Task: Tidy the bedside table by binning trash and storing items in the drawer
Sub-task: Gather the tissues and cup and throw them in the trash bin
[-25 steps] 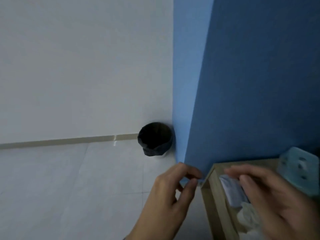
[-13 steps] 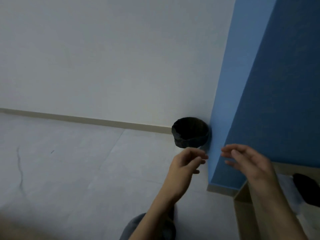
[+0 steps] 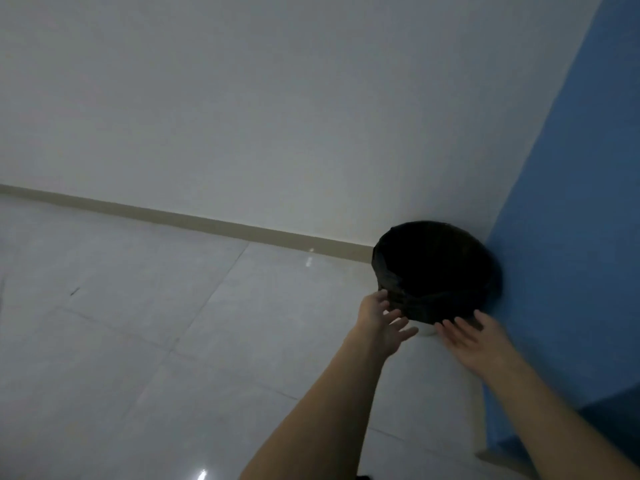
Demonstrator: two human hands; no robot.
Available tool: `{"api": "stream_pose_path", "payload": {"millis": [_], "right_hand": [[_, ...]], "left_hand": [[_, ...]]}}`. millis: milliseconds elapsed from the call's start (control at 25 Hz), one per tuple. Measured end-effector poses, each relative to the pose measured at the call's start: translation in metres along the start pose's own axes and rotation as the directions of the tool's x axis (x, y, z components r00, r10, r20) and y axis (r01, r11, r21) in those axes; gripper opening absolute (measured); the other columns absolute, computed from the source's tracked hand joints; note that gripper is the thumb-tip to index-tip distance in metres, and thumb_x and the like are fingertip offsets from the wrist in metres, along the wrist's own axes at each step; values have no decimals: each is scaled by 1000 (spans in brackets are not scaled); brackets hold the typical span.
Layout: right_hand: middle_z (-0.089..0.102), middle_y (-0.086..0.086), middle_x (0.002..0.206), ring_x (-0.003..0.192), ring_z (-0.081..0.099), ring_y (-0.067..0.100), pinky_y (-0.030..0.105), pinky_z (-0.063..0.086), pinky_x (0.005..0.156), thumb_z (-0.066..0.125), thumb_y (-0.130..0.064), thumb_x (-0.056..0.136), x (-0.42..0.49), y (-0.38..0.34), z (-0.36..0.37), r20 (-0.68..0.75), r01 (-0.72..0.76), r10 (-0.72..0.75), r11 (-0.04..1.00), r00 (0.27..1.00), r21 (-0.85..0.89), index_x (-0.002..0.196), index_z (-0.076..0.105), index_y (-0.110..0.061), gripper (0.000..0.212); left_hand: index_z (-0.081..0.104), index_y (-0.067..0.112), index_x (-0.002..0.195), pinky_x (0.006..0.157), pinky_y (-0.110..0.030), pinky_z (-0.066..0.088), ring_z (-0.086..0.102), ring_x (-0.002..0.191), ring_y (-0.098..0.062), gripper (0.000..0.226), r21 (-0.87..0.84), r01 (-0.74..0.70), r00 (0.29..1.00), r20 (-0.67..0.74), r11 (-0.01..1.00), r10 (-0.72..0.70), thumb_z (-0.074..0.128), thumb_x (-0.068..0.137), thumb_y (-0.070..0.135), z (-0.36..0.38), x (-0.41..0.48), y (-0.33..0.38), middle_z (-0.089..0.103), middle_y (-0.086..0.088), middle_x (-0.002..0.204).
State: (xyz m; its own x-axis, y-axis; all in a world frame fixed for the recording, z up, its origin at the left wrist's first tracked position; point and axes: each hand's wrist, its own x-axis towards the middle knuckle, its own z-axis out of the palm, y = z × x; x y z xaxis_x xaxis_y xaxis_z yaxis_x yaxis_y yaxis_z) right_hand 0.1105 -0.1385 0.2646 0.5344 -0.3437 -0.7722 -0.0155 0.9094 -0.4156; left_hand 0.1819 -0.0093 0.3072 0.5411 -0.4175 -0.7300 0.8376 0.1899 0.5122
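A small bin (image 3: 436, 271) lined with a black bag stands on the floor in the corner where the white wall meets the blue wall. Its white base shows just under the bag. My left hand (image 3: 382, 320) reaches to the bin's left side, fingers spread, touching or nearly touching the bag. My right hand (image 3: 474, 337) is stretched out at the bin's lower right, fingers apart, holding nothing. The bedside table and its drawer are out of view.
A blue wall (image 3: 571, 237) rises on the right, close behind the bin. Pale floor tiles (image 3: 138, 341) spread to the left, with a beige skirting board (image 3: 173, 214) along the white wall.
My view has swung left and down, away from the bedside table. Both hands have moved forward from near the table to the sides of the bin, which now looks much nearer.
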Motion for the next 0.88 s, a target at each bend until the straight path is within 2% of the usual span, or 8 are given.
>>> {"api": "stream_pose_path", "payload": {"millis": [120, 240, 400, 480, 560, 640, 760, 880], "right_hand": [[48, 15, 128, 111, 51, 29, 37, 44, 89, 48, -50, 88, 85, -7, -18, -102, -13, 0, 992, 995, -127, 131, 40, -2, 65], [54, 15, 106, 85, 56, 27, 34, 48, 69, 48, -63, 80, 134, -19, -20, -84, -20, -10, 938, 996, -346, 113, 45, -5, 66], [57, 7, 80, 67, 55, 18, 16, 40, 35, 46, -40, 92, 170, -19, -10, -95, 18, -85, 830, 992, -557, 84, 51, -5, 37], [54, 6, 73, 55, 54, 16, 11, 31, 30, 43, -26, 95, 181, -17, -8, -126, 49, -144, 828, 982, -559, 72, 47, -7, 30], [51, 8, 67, 38, 54, 15, 9, 27, 27, 42, -17, 93, 186, -17, -12, -154, 85, -202, 828, 967, -554, 67, 46, -6, 28], [50, 9, 64, 40, 50, 17, 7, 25, 26, 43, -13, 91, 180, -8, -19, -178, 81, -216, 824, 960, -561, 66, 47, -6, 26], [51, 9, 63, 50, 44, 16, 6, 25, 27, 43, -11, 90, 152, 18, -33, -210, 61, -204, 840, 956, -539, 66, 48, -6, 25], [50, 13, 62, 45, 44, 17, 5, 24, 27, 44, -10, 91, 117, 52, -57, -237, 32, -165, 876, 957, -482, 67, 49, -3, 26]], "left_hand": [[19, 7, 147, 111, -53, 28, 18, 143, -42, 56, -47, 84, 996, -14, 995, -85, 42, 98, 24, 1, 82, -11, 14, -21, 156], [20, 5, 147, 109, -54, 30, 22, 141, -43, 58, -84, 146, 989, 40, 986, -143, 42, 98, 28, -3, 119, -19, 18, -22, 155], [24, 3, 143, 105, -53, 34, 33, 136, -43, 55, -222, 181, 983, 74, 958, -168, 41, 97, 27, -15, 136, -20, 31, -28, 148], [36, 4, 135, 98, -50, 40, 44, 127, -41, 43, -216, 170, 984, 86, 962, -155, 42, 96, 23, -22, 131, -21, 45, -28, 134], [50, 4, 111, 85, -45, 47, 56, 107, -35, 23, -47, 113, 993, 50, 992, -111, 42, 95, 19, -28, 128, -24, 57, -22, 108], [51, 10, 88, 75, -38, 50, 57, 89, -27, 12, 303, -17, 999, -34, 953, 29, 44, 94, 18, -32, 124, -24, 58, -12, 92], [49, 14, 105, 80, -38, 50, 54, 88, -23, 16, 671, -246, 930, -40, 699, 366, 52, 90, 14, -34, 122, -31, 56, -7, 96], [55, 14, 121, 96, -36, 47, 55, 108, -27, 33, 834, -350, 873, 125, 427, 471, 54, 88, 13, -42, 120, -50, 50, -11, 125]]}}
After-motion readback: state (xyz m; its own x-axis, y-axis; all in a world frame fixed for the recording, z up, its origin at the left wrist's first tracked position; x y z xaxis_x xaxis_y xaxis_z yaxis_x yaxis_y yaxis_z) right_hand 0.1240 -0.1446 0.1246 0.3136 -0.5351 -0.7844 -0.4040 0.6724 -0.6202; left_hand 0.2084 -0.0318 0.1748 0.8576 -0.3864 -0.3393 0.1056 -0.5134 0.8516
